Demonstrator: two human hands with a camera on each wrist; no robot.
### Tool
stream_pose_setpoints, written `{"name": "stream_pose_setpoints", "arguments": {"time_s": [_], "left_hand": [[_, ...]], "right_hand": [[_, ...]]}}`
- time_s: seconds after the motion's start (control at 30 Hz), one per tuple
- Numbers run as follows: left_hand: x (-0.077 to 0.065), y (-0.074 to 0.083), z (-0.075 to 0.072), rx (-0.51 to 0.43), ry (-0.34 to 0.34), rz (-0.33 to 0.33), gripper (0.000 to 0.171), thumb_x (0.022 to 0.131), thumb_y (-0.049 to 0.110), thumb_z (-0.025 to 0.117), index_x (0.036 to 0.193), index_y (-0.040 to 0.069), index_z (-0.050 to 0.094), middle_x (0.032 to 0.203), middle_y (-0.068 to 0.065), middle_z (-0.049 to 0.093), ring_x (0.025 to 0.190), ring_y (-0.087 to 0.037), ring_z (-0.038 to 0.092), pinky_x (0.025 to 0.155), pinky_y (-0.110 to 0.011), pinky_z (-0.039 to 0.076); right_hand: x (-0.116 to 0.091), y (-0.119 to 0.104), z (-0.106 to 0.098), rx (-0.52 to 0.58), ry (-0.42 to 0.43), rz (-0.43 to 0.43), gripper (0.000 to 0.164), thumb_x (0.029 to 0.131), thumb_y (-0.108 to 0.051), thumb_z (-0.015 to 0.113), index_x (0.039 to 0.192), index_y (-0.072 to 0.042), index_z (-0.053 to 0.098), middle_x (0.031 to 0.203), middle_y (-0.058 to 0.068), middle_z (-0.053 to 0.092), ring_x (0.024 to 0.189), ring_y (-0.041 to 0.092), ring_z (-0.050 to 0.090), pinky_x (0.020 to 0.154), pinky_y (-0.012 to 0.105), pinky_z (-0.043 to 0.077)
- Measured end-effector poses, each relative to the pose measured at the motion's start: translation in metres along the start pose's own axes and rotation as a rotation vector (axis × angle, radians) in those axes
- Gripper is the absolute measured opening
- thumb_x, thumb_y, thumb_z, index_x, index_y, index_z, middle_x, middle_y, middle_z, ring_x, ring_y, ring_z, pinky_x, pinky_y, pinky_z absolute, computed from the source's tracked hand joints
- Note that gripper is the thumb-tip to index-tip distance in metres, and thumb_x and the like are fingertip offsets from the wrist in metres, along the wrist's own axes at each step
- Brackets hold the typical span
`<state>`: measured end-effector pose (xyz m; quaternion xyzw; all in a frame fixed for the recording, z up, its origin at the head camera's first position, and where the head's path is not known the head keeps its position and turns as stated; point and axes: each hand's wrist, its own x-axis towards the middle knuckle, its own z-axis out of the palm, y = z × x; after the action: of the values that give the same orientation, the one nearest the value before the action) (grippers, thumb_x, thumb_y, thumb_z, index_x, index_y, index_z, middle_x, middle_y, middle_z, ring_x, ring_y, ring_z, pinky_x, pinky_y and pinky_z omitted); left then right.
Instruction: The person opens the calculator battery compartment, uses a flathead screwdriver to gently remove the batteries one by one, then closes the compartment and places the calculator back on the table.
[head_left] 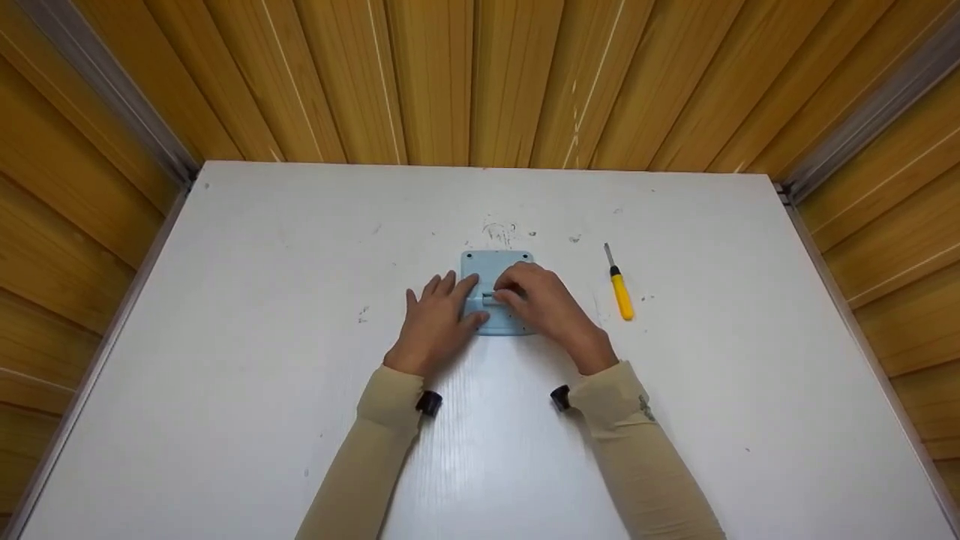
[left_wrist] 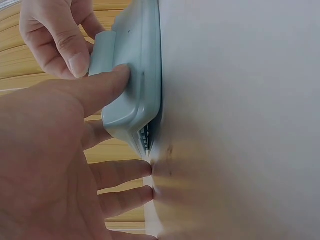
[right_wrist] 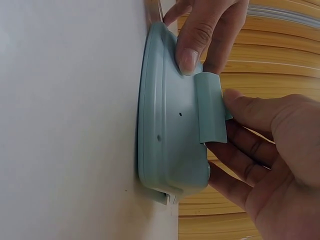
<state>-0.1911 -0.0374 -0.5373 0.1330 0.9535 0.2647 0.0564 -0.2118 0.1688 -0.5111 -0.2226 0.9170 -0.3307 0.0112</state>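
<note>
Blue case (head_left: 489, 265) sits on the counter (head_left: 225, 360), probably light, stiff, slightly slick plastic. Left hand (head_left: 439, 319) steadies it, fingers fairly straight; right hand (head_left: 541, 301) pinches the small cover (right_wrist: 210, 107). Edges seem safest, thin plastic could snap.

Yellow-brown wood-grain panelling covers the far wall (head_left: 435, 82), left wall (head_left: 67, 262) and right wall (head_left: 900, 277), with grey metal posts (head_left: 115, 82) at the far corners. The white tabletop (head_left: 225, 375) carries dark scuffs (head_left: 499, 232) toward its far side.
</note>
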Motion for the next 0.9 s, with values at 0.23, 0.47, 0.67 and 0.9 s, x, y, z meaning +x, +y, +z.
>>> {"name": "stream_pose_setpoints", "arguments": {"time_s": [0.23,0.47,0.67,0.9], "left_hand": [[0.008,-0.001,-0.004,0.029,0.033,0.03,0.067,0.105,0.048,0.065,0.162,0.017,0.048,0.164,-0.022,0.041,0.153,-0.045,0.034,0.117,-0.077,0.019],[0.005,-0.005,-0.003,0.014,0.018,0.034,0.067,0.105,0.048,0.064,0.162,0.016,0.047,0.165,-0.023,0.04,0.154,-0.045,0.033,0.117,-0.077,0.018],[0.002,-0.003,-0.005,0.014,0.041,0.031,0.065,0.105,0.045,0.066,0.16,0.016,0.05,0.165,-0.019,0.042,0.154,-0.041,0.034,0.12,-0.074,0.017],[0.001,-0.001,-0.002,-0.012,0.027,0.021,0.064,0.103,0.044,0.069,0.158,0.015,0.053,0.162,-0.02,0.046,0.152,-0.043,0.037,0.117,-0.076,0.02]], "right_hand": [[0.005,0.0,-0.004,0.012,0.032,-0.012,0.01,0.102,-0.014,0.074,0.108,-0.006,0.076,0.106,0.006,0.072,0.102,0.024,0.064,0.098,0.04,0.053],[0.004,-0.002,0.005,-0.007,0.062,0.014,0.009,0.102,-0.013,0.074,0.107,-0.006,0.076,0.104,0.005,0.071,0.101,0.024,0.063,0.096,0.039,0.054],[-0.002,-0.006,0.011,-0.023,0.119,-0.001,0.009,0.104,-0.014,0.071,0.108,-0.007,0.074,0.105,0.005,0.07,0.102,0.023,0.063,0.096,0.04,0.054],[-0.004,-0.005,0.012,-0.034,0.106,0.039,0.006,0.103,-0.011,0.073,0.107,-0.008,0.075,0.103,0.004,0.069,0.1,0.023,0.061,0.094,0.039,0.054]]}}
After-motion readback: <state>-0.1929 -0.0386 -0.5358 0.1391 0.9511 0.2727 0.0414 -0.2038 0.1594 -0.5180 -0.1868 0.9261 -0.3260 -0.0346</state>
